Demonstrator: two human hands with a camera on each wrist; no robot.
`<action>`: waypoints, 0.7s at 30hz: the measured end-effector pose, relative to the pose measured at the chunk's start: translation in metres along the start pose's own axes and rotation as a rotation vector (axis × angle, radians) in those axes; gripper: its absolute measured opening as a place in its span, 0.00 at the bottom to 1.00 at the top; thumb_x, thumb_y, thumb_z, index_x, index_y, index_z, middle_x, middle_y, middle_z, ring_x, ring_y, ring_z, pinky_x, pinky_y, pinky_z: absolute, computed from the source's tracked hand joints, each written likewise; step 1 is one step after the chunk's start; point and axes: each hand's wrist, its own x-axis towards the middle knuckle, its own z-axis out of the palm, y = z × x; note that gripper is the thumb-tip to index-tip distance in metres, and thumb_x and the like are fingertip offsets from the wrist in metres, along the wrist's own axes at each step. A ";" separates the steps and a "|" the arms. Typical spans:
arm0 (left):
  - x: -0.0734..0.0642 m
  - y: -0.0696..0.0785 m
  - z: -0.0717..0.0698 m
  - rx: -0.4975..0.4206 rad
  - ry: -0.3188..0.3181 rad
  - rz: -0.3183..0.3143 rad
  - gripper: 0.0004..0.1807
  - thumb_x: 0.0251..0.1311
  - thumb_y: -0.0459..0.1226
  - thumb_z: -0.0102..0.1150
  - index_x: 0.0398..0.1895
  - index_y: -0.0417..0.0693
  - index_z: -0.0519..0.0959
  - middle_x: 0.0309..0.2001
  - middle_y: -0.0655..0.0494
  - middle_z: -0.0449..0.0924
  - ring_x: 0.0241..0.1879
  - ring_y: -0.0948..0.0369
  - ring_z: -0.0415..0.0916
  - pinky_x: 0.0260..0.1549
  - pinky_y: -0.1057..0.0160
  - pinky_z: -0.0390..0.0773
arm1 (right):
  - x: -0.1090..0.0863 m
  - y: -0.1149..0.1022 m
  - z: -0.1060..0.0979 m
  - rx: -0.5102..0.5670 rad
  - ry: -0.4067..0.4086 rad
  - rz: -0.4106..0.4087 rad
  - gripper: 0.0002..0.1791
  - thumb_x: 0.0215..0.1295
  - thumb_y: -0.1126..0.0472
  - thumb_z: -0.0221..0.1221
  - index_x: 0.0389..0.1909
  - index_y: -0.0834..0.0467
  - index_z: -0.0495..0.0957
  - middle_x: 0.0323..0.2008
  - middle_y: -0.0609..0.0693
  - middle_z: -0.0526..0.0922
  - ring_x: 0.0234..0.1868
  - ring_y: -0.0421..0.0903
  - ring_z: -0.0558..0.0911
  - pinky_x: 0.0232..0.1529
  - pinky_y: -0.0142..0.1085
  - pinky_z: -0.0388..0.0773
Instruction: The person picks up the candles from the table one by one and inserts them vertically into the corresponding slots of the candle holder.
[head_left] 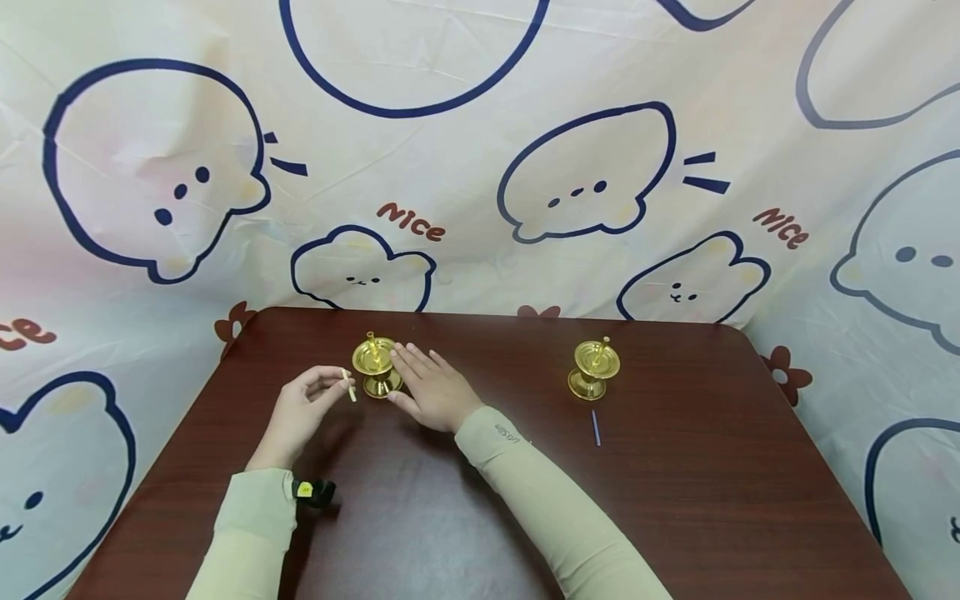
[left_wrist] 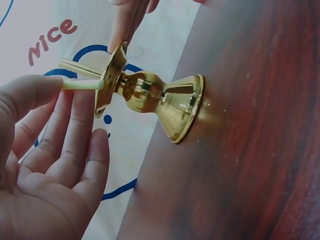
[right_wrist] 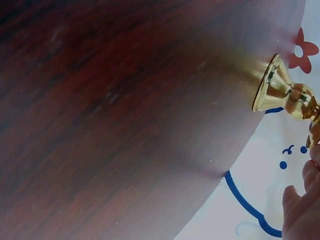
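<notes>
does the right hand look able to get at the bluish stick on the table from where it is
Probably yes: the right hand, its fingers straight at the left brass holder, would only need to swing rightward, and no object shows between it and the bluish stick.

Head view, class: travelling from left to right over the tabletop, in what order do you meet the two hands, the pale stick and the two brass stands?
Left hand → pale stick → first brass stand → right hand → second brass stand.
</notes>
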 end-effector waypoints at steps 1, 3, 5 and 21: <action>0.001 0.000 0.000 -0.001 0.003 0.005 0.24 0.71 0.46 0.61 0.58 0.34 0.77 0.45 0.50 0.84 0.45 0.63 0.84 0.46 0.65 0.82 | 0.000 0.000 0.000 0.000 -0.001 0.000 0.38 0.81 0.38 0.37 0.82 0.52 0.45 0.82 0.45 0.43 0.81 0.42 0.41 0.79 0.42 0.42; 0.002 0.001 -0.001 0.002 0.008 0.018 0.24 0.71 0.46 0.61 0.57 0.34 0.77 0.45 0.53 0.84 0.44 0.66 0.84 0.45 0.66 0.82 | 0.000 0.001 0.001 0.000 -0.001 -0.001 0.38 0.81 0.37 0.37 0.82 0.52 0.45 0.82 0.44 0.43 0.81 0.41 0.41 0.79 0.41 0.41; 0.003 0.002 -0.001 -0.001 0.014 0.028 0.24 0.71 0.46 0.61 0.57 0.34 0.77 0.44 0.56 0.84 0.43 0.70 0.82 0.45 0.68 0.81 | 0.000 0.002 0.002 -0.005 0.000 -0.003 0.38 0.81 0.37 0.36 0.82 0.51 0.45 0.82 0.44 0.43 0.81 0.41 0.41 0.79 0.41 0.41; 0.010 0.018 -0.001 -0.016 0.059 0.060 0.21 0.73 0.44 0.59 0.59 0.36 0.77 0.53 0.38 0.81 0.45 0.73 0.80 0.46 0.75 0.78 | 0.002 0.003 0.006 0.003 -0.008 -0.001 0.38 0.81 0.38 0.37 0.82 0.51 0.43 0.82 0.44 0.41 0.81 0.42 0.40 0.79 0.42 0.41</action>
